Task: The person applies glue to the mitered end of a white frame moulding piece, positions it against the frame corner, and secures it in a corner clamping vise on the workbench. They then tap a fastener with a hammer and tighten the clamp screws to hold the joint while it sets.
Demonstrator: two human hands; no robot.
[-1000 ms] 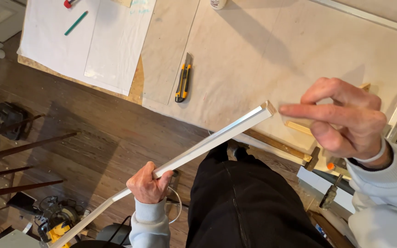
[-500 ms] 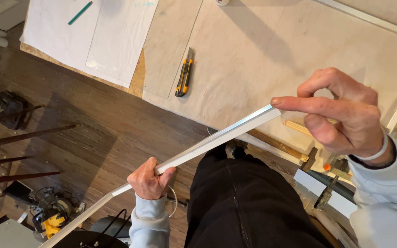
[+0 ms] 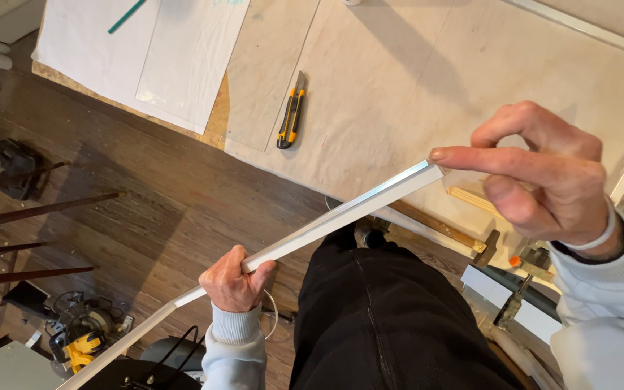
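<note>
A long white angle strip (image 3: pixel 341 219) runs diagonally from the lower left up to the middle right, above my dark trousers. My left hand (image 3: pixel 234 280) is closed around the strip near its middle. My right hand (image 3: pixel 539 173) is raised at the strip's upper end, with the index fingertip touching that end and the other fingers curled; it grips nothing that I can see. A yellow and black utility knife (image 3: pixel 292 112) lies on the workbench beyond the strip.
The workbench (image 3: pixel 413 87) is covered with a pale cloth. White sheets (image 3: pixel 146 50) lie at its left end, and a clear pane (image 3: pixel 269 72) is next to the knife. Clamps (image 3: pixel 510 285) and wood pieces sit at the bench edge on the right. A yellow power tool (image 3: pixel 81 336) rests on the wooden floor.
The view has shifted so the strip and hands sit slightly lower and left. My right index finger now stretches out to the strip's end instead of pinching it.
</note>
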